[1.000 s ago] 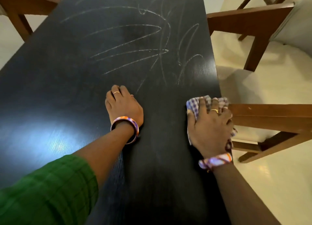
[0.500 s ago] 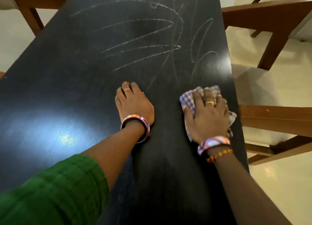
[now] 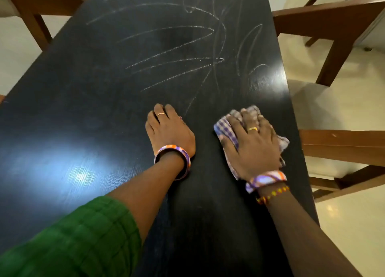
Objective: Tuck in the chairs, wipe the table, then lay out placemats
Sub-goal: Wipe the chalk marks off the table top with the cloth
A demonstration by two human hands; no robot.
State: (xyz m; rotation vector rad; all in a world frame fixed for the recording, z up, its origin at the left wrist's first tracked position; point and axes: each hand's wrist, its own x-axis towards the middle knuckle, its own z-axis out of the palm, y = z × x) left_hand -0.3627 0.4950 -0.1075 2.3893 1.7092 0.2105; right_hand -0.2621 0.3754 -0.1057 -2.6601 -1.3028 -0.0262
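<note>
Now the right hand [image 3: 253, 143] has slid the checked cloth [image 3: 226, 131] away from the table's right edge and a bit further up the black table [image 3: 73, 114], closer to the white chalk lines [image 3: 177, 54]. That tells me the wiping has begun but is not near done, because the scribbles are all still there, just past the fingers. The hand lies on top of the cloth with its fingers bent over it, pressing it down on the wood. The left hand [image 3: 168, 131] rests on the table just beside it, fingers bent down at the tips, holding nothing. The table is long and runs straight away from the person. Brown chairs [image 3: 337, 147] stand on the right side and at the far corners. No placemats are out yet.
</note>
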